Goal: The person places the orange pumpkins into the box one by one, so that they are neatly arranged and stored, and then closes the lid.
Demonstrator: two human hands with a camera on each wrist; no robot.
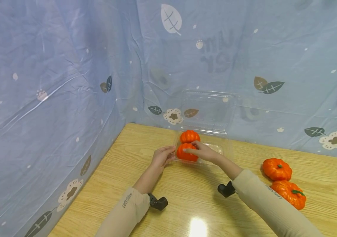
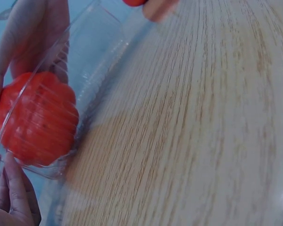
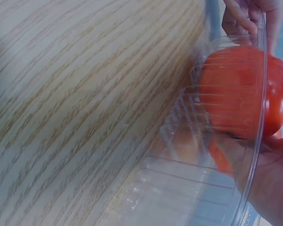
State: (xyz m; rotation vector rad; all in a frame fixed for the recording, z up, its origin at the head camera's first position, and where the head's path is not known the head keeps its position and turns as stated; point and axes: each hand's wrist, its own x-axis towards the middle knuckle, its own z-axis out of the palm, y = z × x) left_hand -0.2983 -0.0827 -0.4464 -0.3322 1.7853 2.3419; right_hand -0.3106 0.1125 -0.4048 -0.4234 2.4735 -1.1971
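A clear plastic box (image 1: 228,152) with its hinged lid (image 1: 208,110) raised stands toward the back of the table. One orange toy pumpkin (image 1: 189,137) sits in its back left part. My right hand (image 1: 206,153) reaches over the front wall and grips a second pumpkin (image 1: 183,154) in the front left part, thumb and fingers on its sides. At the left side of the box, my left hand (image 1: 160,157) pinches the rim. Through the clear wall, the left wrist view shows the gripped pumpkin (image 2: 40,120) from the front.
Two more orange pumpkins lie on the right of the wooden table, one with a short stem (image 1: 276,168) and one with a longer green stem (image 1: 288,194). Blue patterned cloth (image 1: 67,82) hangs along the left and back. Each wrist carries a black device (image 1: 158,203).
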